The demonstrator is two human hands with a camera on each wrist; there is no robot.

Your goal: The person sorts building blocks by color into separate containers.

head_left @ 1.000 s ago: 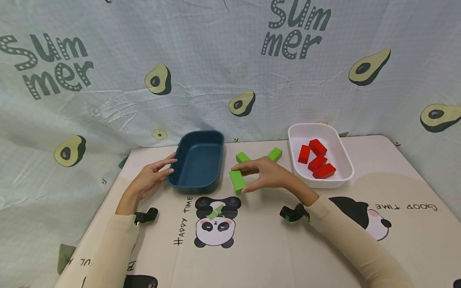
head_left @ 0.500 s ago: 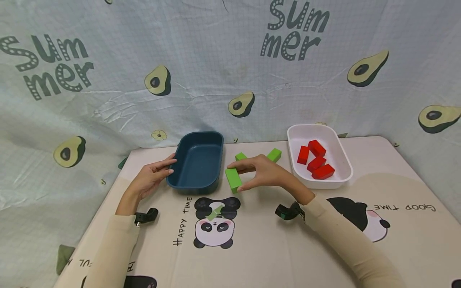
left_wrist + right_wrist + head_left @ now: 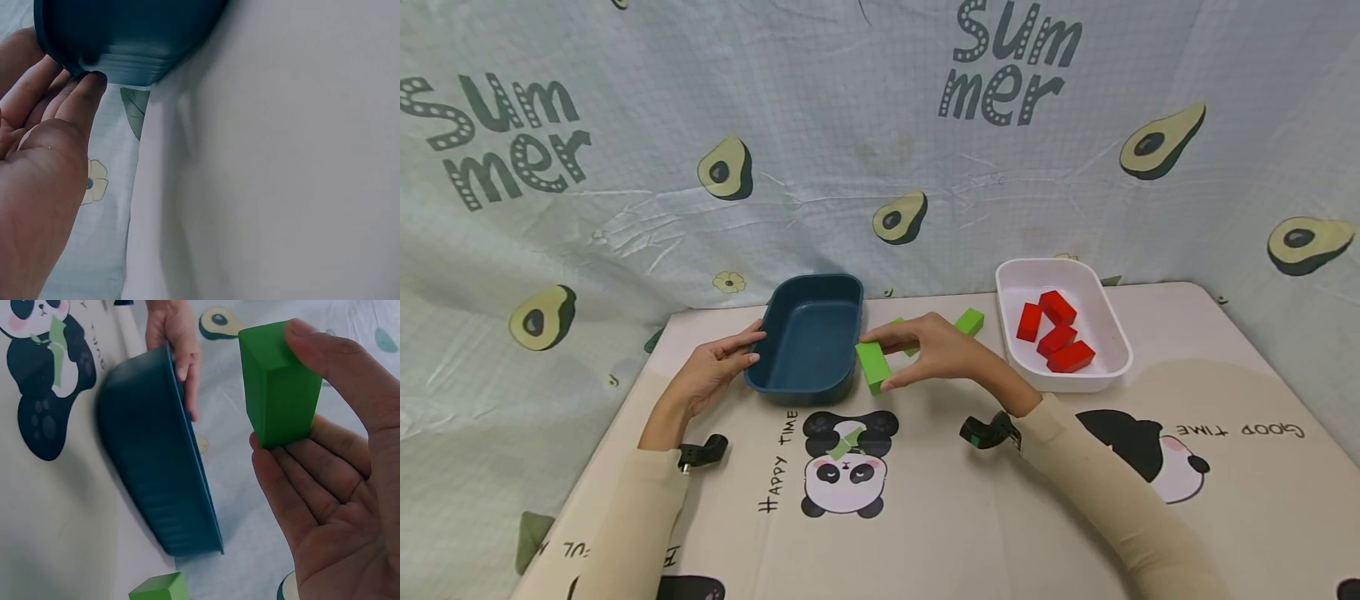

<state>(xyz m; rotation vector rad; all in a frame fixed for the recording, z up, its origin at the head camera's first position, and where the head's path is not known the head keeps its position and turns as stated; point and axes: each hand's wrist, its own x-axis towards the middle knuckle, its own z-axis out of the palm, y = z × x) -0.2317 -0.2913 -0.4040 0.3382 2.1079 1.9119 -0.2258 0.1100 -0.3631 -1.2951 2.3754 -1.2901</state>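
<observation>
My right hand [image 3: 936, 354] pinches a green block [image 3: 874, 367] between thumb and fingertips, just off the right side of a dark blue bin [image 3: 808, 346]. In the right wrist view the held block [image 3: 280, 387] stands between the thumb above and the fingers below, raised beside the bin [image 3: 150, 437]. My left hand [image 3: 711, 371] touches the bin's left rim with extended fingers; the left wrist view shows fingertips right at the bin's edge [image 3: 131, 37]. Nothing lies inside the bin. Behind the right hand, another green block [image 3: 970, 322] lies on the table, with one more partly hidden by the fingers.
A white bin [image 3: 1108, 333] holding several red blocks [image 3: 1071, 357] stands at the back right. The tablecloth bears a printed panda [image 3: 844, 483] in front of the blue bin. A patterned curtain [image 3: 820, 225] hangs behind the table.
My right hand has carried the green block leftward and slightly away from me, closer to the blue bin. The left hand stays at the bin's rim.
</observation>
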